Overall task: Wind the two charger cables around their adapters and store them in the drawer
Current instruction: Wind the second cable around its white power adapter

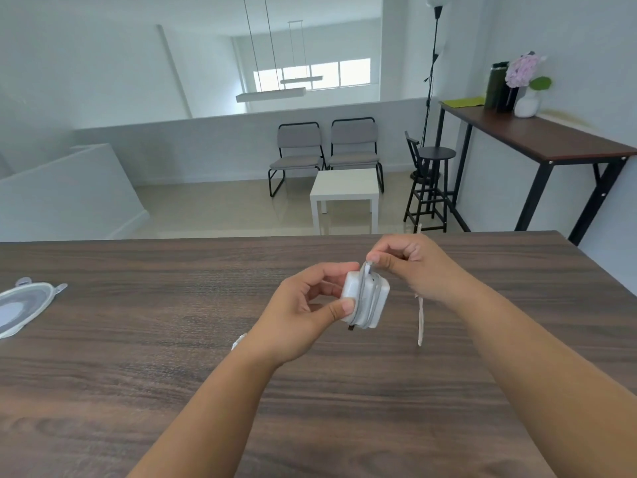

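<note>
left hand (306, 308) grips a white adapter (365, 300), thumb on its near face and fingers curled behind its far side, lifting it clear of the dark wood-grain tabletop (138, 357). right hand (410, 267), just beyond and to the right of the adapter, pinches the free end of the white cable (369, 268) between thumb and forefinger at the adapter's upper edge. several turns of cable already lie round the adapter's middle, running top to bottom. a small dark tip shows at the adapter's lower edge; what it is cannot be told.

step in hand, by judgement: the last of the winding on the first charger, with the loose end being tucked or fixed against the wraps.

a second white cable (420, 319) lies on the tabletop just right of the adapter, passing under the right wrist; a short pale piece (238, 340) shows below and left of the adapter, beside the left wrist. whether either joins a second adapter cannot be told, as none is in view. a grey-rimmed lid (24, 305) rests well to the left of the adapter, at the tabletop's edge. no drawer is visible.

next move, by judgement: seat the cable end so the turns hold without slackening, keep the left-hand grip firm meanwhile, then set the bundle down and take up the second cable.
</note>
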Action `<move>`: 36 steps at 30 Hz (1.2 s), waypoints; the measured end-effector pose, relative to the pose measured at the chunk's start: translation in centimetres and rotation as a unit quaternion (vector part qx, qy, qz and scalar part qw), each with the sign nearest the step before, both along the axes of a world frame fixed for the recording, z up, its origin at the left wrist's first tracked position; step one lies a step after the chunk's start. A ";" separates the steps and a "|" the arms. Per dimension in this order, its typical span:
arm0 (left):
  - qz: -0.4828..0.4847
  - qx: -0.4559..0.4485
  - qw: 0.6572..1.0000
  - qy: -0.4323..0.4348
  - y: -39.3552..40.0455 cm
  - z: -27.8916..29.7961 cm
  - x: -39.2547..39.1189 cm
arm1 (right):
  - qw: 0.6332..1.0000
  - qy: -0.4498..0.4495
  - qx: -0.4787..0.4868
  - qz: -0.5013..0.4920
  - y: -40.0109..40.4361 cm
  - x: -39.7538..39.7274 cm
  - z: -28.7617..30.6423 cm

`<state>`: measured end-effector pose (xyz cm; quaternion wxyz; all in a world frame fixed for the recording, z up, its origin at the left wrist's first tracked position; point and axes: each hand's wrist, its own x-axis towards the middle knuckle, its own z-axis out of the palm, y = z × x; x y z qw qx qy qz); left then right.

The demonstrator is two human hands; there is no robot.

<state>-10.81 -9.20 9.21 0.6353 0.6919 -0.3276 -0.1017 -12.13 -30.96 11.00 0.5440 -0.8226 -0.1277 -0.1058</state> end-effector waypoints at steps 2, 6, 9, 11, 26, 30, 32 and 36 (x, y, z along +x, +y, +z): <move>-0.006 -0.047 0.999 0.018 -0.2 -0.1 0.1 | 0.998 0.034 0.061 0.001 0.6 0.1 -1.3; -0.023 -0.099 0.991 0.087 -0.7 -0.3 0.1 | 0.992 0.076 0.104 -0.009 2.4 -0.2 -3.0; -0.029 -0.108 0.988 0.109 -0.8 -0.7 0.1 | 0.993 0.079 0.088 -0.022 3.5 -0.6 -3.6; -0.022 -0.116 0.986 0.115 -0.8 -0.8 0.2 | 0.993 0.073 0.089 -0.037 3.6 -0.9 -4.0; 0.207 -0.245 0.934 0.157 -1.3 -0.8 2.3 | 0.940 -0.021 -0.332 -0.074 5.5 -4.6 -5.6; 0.227 -0.215 0.943 0.113 -0.6 -0.9 2.5 | 0.926 -0.103 -0.353 -0.081 4.8 -5.1 -3.4; 0.228 -0.192 0.949 0.099 -0.5 -1.3 2.3 | 0.918 -0.126 -0.364 -0.096 4.2 -4.8 -2.2; 0.215 -0.158 0.960 0.088 -0.3 -1.9 2.0 | 0.912 -0.139 -0.371 -0.106 3.1 -4.3 -0.4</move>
